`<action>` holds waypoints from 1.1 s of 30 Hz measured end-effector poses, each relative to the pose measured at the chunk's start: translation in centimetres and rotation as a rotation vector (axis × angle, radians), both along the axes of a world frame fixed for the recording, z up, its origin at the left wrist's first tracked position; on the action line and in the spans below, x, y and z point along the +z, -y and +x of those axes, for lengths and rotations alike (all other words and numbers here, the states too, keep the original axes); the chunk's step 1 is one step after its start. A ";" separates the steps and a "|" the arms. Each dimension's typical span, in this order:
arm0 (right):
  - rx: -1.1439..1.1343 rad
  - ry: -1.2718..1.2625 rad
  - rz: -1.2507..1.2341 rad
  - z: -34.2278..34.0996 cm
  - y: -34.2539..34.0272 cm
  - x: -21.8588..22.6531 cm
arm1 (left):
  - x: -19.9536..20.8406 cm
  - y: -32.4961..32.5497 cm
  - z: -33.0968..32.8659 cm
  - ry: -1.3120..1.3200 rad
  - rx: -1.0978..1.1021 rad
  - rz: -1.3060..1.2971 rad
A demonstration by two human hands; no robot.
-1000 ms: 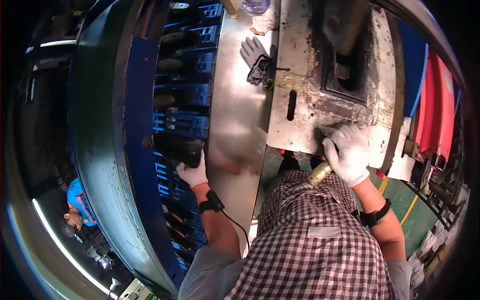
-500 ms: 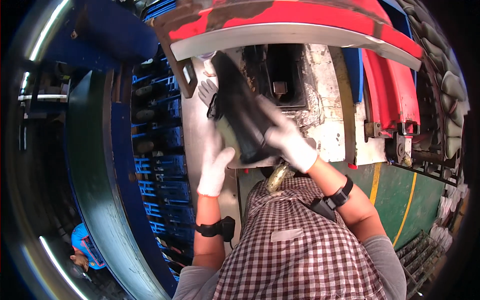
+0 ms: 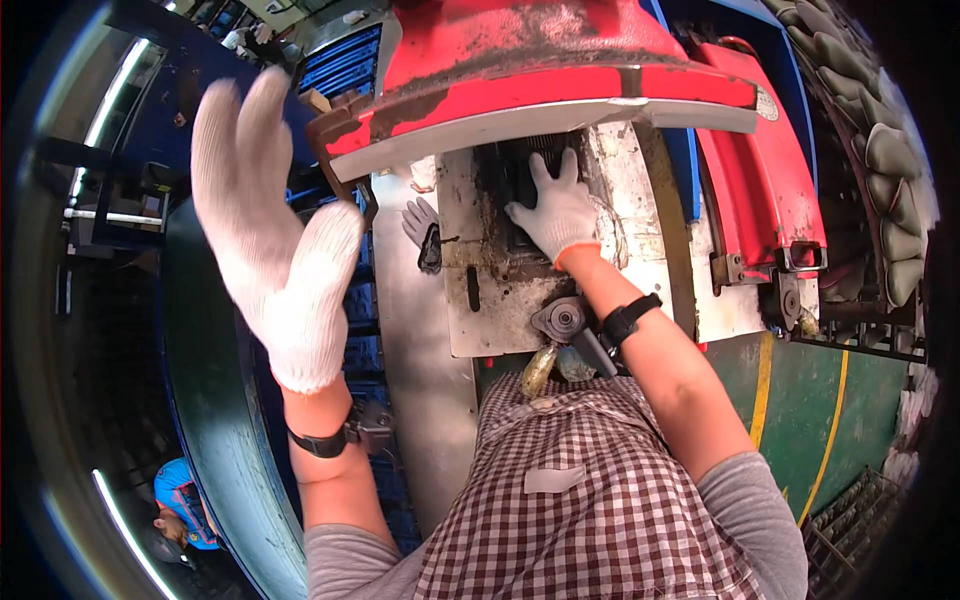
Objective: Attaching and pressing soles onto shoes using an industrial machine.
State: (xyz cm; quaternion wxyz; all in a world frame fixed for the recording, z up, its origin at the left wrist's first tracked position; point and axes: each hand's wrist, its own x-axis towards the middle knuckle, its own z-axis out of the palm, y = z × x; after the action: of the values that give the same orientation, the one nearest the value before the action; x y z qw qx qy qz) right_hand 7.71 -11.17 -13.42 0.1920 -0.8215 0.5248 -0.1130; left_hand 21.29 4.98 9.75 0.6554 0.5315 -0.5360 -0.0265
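My left hand (image 3: 270, 230), in a white knit glove, is raised to the left of the red machine cover (image 3: 540, 95). Its fingers are spread and it holds nothing. My right hand (image 3: 560, 210), gloved the same way, reaches in under the cover's pale front edge. Its fingers are stretched apart over a black recess (image 3: 515, 185) in the worn metal plate (image 3: 520, 310). Whether the fingertips press on something dark there I cannot tell. A grey glove (image 3: 419, 222) with a dark cuff lies beside the plate, between my hands.
A round grey clamp with a lever (image 3: 565, 318) sits at the plate's front edge. A second red machine cover (image 3: 760, 160) stands to the right, near a rack of grey-green padded pieces (image 3: 892, 150). On the left runs a long green-blue surface (image 3: 215, 370); a person (image 3: 183, 505) is beyond it.
The dark boot-like piece between my hands is no longer in sight. My left hand has risen to the left, my right has reached forward under the cover, and the plate and clamp are uncovered.
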 end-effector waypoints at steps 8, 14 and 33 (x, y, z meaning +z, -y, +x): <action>0.058 0.125 -0.027 -2.1 0.9 -1.2 | 7.0 11.0 -2.3 1.005 0.076 0.214; 0.225 0.621 0.403 -13.7 -0.8 -2.2 | 10.0 14.0 -2.5 0.965 -0.170 0.636; 0.643 0.707 2.363 -15.2 -10.1 -7.2 | -12.8 6.8 -11.2 0.698 -0.292 1.237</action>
State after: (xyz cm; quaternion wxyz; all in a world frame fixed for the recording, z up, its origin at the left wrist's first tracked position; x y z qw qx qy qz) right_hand -7.44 -1.10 -20.66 0.9510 -0.1664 0.0042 0.2607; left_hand 10.07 -1.81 -3.10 0.0151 0.7055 -0.6662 -0.2410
